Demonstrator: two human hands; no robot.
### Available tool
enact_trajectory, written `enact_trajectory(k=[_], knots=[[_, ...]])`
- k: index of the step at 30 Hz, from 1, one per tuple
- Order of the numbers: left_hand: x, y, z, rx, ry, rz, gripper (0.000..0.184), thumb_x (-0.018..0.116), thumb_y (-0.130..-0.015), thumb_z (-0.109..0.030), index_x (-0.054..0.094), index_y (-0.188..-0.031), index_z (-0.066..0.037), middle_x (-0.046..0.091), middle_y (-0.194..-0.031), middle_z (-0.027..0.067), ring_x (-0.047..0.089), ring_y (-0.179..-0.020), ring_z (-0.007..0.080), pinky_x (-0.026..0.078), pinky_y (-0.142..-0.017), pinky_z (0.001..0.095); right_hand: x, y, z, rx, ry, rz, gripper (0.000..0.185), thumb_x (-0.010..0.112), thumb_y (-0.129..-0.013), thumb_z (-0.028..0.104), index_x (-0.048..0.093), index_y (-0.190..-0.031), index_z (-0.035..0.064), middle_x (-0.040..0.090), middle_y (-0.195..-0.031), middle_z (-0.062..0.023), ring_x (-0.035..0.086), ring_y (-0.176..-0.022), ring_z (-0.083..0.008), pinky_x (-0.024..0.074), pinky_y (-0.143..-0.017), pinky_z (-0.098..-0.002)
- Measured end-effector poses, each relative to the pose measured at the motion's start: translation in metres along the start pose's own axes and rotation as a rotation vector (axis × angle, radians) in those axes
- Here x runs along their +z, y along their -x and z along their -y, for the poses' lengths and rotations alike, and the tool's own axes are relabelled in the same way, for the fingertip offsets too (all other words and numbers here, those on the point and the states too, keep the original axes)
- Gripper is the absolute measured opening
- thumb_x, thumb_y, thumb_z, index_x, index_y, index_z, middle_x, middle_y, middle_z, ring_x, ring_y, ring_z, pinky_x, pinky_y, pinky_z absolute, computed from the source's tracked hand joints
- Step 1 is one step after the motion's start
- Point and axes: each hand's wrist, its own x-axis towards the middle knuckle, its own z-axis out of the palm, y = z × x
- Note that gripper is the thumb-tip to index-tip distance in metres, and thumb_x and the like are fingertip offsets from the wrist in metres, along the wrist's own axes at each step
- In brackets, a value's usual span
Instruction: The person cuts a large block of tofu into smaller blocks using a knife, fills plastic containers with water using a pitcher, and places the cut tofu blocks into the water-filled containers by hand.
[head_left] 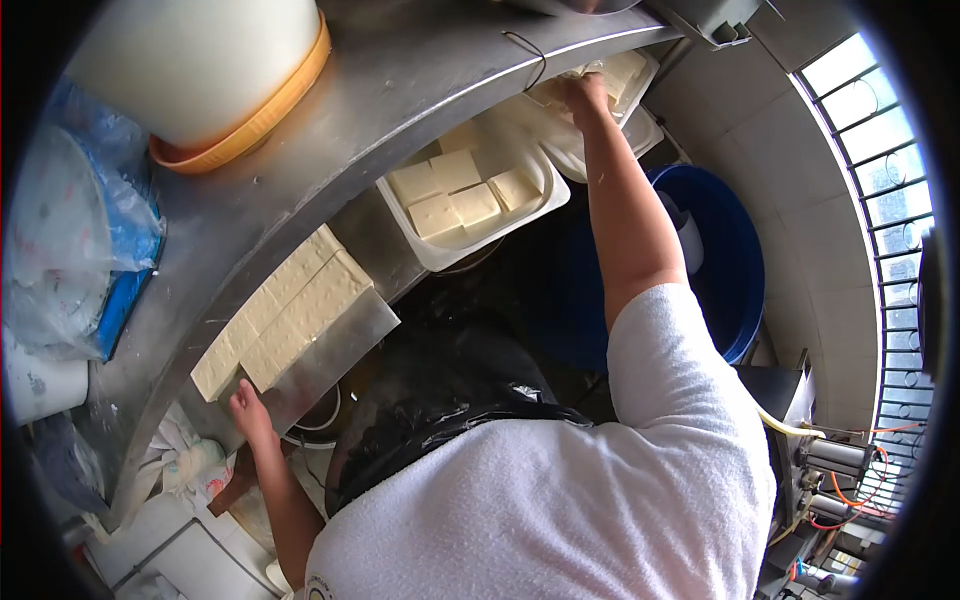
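Observation:
Long pale blocks of tofu, scored into lengths, lie side by side on a metal sheet at the counter. My left hand is at their near end, its fingers apart and holding nothing that I can see. At the far right, my right hand reaches into a white tub with pale tofu pieces in it. Its fingers look curled, but what they hold, if anything, is hidden. Between my hands stands another white tub, containing several cut tofu blocks in rows.
A raised metal ledge curves behind the tofu. On it stand a large white container with an orange rim and plastic bags. A blue barrel stands at the right, near a barred window and machinery.

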Motion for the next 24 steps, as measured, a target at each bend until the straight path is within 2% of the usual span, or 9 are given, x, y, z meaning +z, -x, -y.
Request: enact_trajectory(k=[2,5,8,10,12,15,17,21,24], knots=[[0.016,-0.008,-0.02,-0.14,-0.229,-0.043,0.069,0.056,-0.103,-0.057,0.057,-0.134,0.005,0.066,-0.133,0.0169,0.061,-0.124,0.0303,0.046,-0.104,0.042,-0.004,0.017,0.014,0.019,0.009,-0.048,0.068,0.084,-0.079,0.032,0.059,-0.127,-0.0087,0.071,-0.12,-0.0267,0.07,-0.109,-0.0389,0.0563,-0.092,-0.0424],[0.043,-0.033,-0.009,-0.296,0.006,0.039,0.076,0.054,-0.103,-0.056,0.05,-0.144,0.007,0.058,-0.145,0.023,0.056,-0.134,0.0338,0.042,-0.112,0.0427,-0.006,0.03,0.023,0.019,0.104,-0.081,0.058,0.078,-0.083,0.033,0.064,-0.124,-0.0054,0.069,-0.126,-0.026,0.069,-0.113,-0.0378,0.0563,-0.093,-0.0429],[0.061,-0.016,-0.045,-0.2,-0.035,0.112,0.083,0.057,-0.102,-0.057,0.042,-0.15,0.009,0.053,-0.15,0.0246,0.052,-0.138,0.0334,0.04,-0.114,0.0419,0.004,0.013,0.006,-0.115,0.177,-0.126,0.043,0.071,-0.087,0.037,0.073,-0.104,-0.0025,0.076,-0.11,-0.0216,0.074,-0.099,-0.0334,0.0584,-0.088,-0.0414],[0.062,-0.005,-0.072,-0.217,-0.013,0.142,0.086,0.059,-0.101,-0.056,0.039,-0.151,0.011,0.051,-0.152,0.024,0.052,-0.139,0.0329,0.04,-0.114,0.0398,0.001,-0.008,0.0,0.192,-0.028,0.146,0.024,0.077,-0.086,0.025,0.074,-0.091,0.0015,0.076,-0.09,-0.0156,0.074,-0.076,-0.0225,0.0583,-0.072,-0.0388],[0.059,-0.005,-0.074,-0.231,0.012,0.172,0.089,0.061,-0.1,-0.056,0.036,-0.152,0.012,0.048,-0.154,0.0234,0.051,-0.139,0.0325,0.04,-0.114,0.0377,-0.013,0.006,0.017,0.236,0.007,0.097,0.023,0.076,-0.086,0.021,0.071,-0.076,0.0013,0.076,-0.084,-0.0169,0.073,-0.067,-0.0206,0.0582,-0.071,-0.0383],[0.052,-0.016,-0.069,-0.22,0.098,0.282,0.095,0.066,-0.095,-0.059,0.033,-0.157,0.004,0.043,-0.159,0.0207,0.043,-0.145,0.0344,0.037,-0.115,0.0497,-0.026,0.04,0.029,0.144,0.192,0.108,0.043,0.071,-0.087,0.039,0.076,-0.096,-0.0025,0.077,-0.087,-0.0196,0.076,-0.083,-0.0326,0.0591,-0.083,-0.041],[0.049,-0.008,-0.093,-0.5,0.058,0.142,0.093,0.069,-0.091,-0.063,0.036,-0.159,-0.01,0.04,-0.161,0.0167,0.035,-0.149,0.0382,0.032,-0.112,0.067,-0.017,0.061,0.025,-0.386,0.266,-0.144,0.057,0.08,-0.083,0.04,0.068,-0.116,-0.0052,0.074,-0.11,-0.0261,0.072,-0.104,-0.038,0.0562,-0.093,-0.0444],[0.04,-0.038,-0.059,-0.6,0.17,0.205,0.09,0.071,-0.087,-0.066,0.039,-0.158,-0.021,0.039,-0.163,0.0118,0.031,-0.149,0.0414,0.029,-0.107,0.0736,-0.013,0.04,0.015,-0.396,0.422,0.016,0.066,0.082,-0.082,0.039,0.061,-0.127,-0.0054,0.07,-0.118,-0.0278,0.067,-0.114,-0.0422,0.0527,-0.099,-0.0466],[0.035,-0.048,-0.054,-0.717,0.302,0.363,0.079,0.07,-0.087,-0.066,0.05,-0.149,-0.02,0.05,-0.152,0.0091,0.042,-0.139,0.0368,0.034,-0.107,0.0657,-0.01,0.015,-0.001,-0.402,0.36,-0.004,0.063,0.081,-0.083,0.04,0.063,-0.126,-0.0025,0.071,-0.117,-0.0274,0.067,-0.113,-0.0422,0.0529,-0.098,-0.0464]])
